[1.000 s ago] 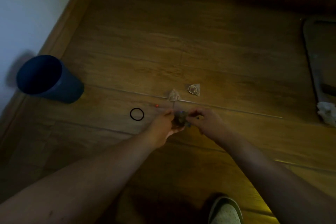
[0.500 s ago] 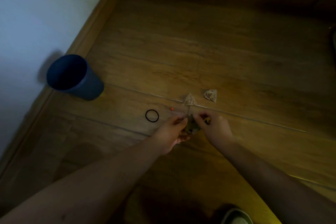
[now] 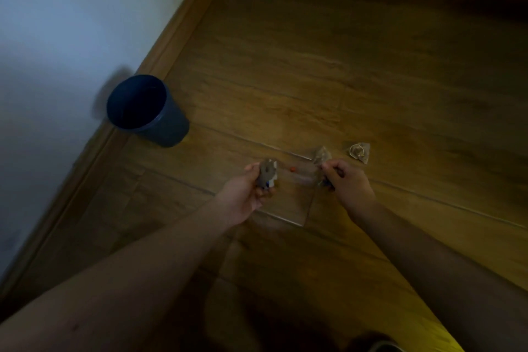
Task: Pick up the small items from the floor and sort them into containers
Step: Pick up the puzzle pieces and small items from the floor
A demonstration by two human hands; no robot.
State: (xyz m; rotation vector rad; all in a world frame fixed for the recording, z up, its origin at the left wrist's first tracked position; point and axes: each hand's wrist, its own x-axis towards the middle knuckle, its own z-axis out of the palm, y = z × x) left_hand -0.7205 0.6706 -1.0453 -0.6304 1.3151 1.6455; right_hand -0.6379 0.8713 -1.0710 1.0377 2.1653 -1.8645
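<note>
One wooden floor (image 3: pixel 328 71) meets one pale wall (image 3: pixel 57 23) at the left. One dark blue cup (image 3: pixel 148 111) stands open-mouthed by the skirting. Two bare hands reach over the boards, apart from each other. The left hand (image 3: pixel 245 194) curls around one small clear bag (image 3: pixel 268 176), held above the floor. The right hand (image 3: pixel 347 180) is curled round something small that I cannot make out. Two more small bags lie on the floor: one (image 3: pixel 322 155) just beyond the right hand's fingers, one (image 3: pixel 360 151) further right. One tiny orange bead (image 3: pixel 292 169) lies between the hands.
</note>
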